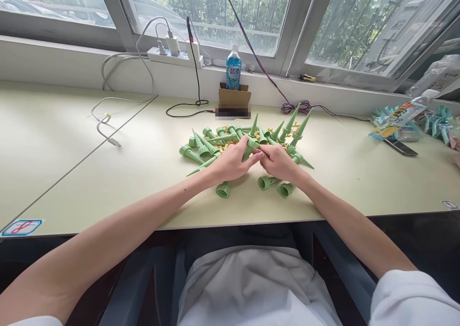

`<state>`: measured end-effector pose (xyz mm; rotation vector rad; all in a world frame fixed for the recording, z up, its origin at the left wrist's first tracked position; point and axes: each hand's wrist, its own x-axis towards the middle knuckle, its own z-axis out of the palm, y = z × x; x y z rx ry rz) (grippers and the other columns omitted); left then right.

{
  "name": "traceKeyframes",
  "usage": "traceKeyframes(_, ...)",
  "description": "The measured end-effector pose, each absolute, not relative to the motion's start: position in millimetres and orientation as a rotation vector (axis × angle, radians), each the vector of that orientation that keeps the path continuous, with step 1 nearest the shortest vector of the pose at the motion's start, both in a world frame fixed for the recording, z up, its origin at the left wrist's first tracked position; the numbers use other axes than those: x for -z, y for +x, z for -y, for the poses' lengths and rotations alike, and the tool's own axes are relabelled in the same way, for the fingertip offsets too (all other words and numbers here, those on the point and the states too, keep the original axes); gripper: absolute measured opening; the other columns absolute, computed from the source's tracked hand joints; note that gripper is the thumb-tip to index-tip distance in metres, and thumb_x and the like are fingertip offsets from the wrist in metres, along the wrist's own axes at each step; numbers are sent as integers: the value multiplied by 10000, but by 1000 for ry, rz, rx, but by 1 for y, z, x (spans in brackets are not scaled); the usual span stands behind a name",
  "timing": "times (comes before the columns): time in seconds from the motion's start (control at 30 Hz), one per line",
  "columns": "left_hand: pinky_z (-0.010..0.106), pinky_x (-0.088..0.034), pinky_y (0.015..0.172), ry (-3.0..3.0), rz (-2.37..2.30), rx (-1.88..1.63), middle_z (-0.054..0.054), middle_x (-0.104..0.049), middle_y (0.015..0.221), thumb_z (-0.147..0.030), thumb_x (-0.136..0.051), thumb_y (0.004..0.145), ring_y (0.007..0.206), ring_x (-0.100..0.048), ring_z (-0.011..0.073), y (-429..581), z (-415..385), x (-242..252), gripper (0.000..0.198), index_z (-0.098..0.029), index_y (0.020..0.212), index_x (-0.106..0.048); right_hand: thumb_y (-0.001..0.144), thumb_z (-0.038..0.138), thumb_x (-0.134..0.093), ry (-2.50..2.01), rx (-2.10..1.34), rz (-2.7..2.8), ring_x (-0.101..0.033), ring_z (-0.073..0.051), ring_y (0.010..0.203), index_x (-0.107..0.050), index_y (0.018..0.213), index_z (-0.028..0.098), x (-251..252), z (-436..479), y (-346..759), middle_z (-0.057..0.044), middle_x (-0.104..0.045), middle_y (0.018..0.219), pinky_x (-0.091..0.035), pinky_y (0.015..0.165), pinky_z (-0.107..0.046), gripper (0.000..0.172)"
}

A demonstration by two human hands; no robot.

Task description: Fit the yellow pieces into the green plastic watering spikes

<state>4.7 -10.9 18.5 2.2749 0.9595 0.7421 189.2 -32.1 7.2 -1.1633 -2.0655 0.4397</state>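
Left hand [233, 162] clamps a green plastic spike [252, 144] between thumb and fingers. The right hand [280, 163] is at its right side; whether it grips, I cannot tell.

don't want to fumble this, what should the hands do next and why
Perhaps hold the ribbed green plastic piece steady in the left hand while the right hand adjusts it: the left grips it, and the right is close beside it, though exact contact is unclear.
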Motion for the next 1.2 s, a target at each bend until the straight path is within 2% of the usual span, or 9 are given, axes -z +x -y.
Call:
traceKeyframes(0.2,271,-286,476,2270,-955,-728,-68,-442,504,-512,-515,913,438,-423,136,5,12,-20,337,-237,833,-337,940,212,-415,-1186,-428,2081,-494,-125,525,-356,620,217,-9,33,189,21,-477,511,-346,525,-239,326)
traceKeyframes(0.37,277,-316,507,2300,-970,-688,-54,-463,524,-518,-485,930,483,-451,156,4,12,-21,320,-234,868,-351,928,221,-419,-1173,-357,2105,-377,-100,495,-333,613,214,-7,31,190,38,-439,512,-324,520,-241,327)
traceKeyframes(0.6,277,-328,523,2279,-948,-705,-58,-470,527,-549,-473,934,489,-472,161,5,11,-20,341,-234,899,-346,947,227,-415,-1151,-384,2077,-454,-110,509,-357,598,212,-11,34,187,20,-478,502,-345,532,-242,354)
traceKeyframes(0.77,270,-408,567,2176,-794,-752,-29,-596,649,-567,-393,967,537,-555,146,7,13,-20,348,-226,964,-324,998,404,-423,-1117,-463,1964,-479,-115,499,-407,601,208,-16,40,182,19,-490,475,-379,531,-244,443)
traceKeyframes(0.9,259,-426,557,2155,-767,-736,-15,-612,698,-569,-289,994,548,-565,135,7,15,-19,345,-226,953,-299,1005,484,-413,-1118,-576,1919,-450,-98,442,-491,654,192,-13,41,182,31,-484,471,-366,487,-237,463)
traceKeyframes(1.2,260,-417,555,2171,-736,-723,-46,-554,600,-568,-282,996,496,-518,132,5,17,-19,343,-225,992,-301,966,598,-427,-1025,-876,1848,-374,-72,355,-502,676,187,-4,36,186,62,-398,442,-286,371,-221,508)
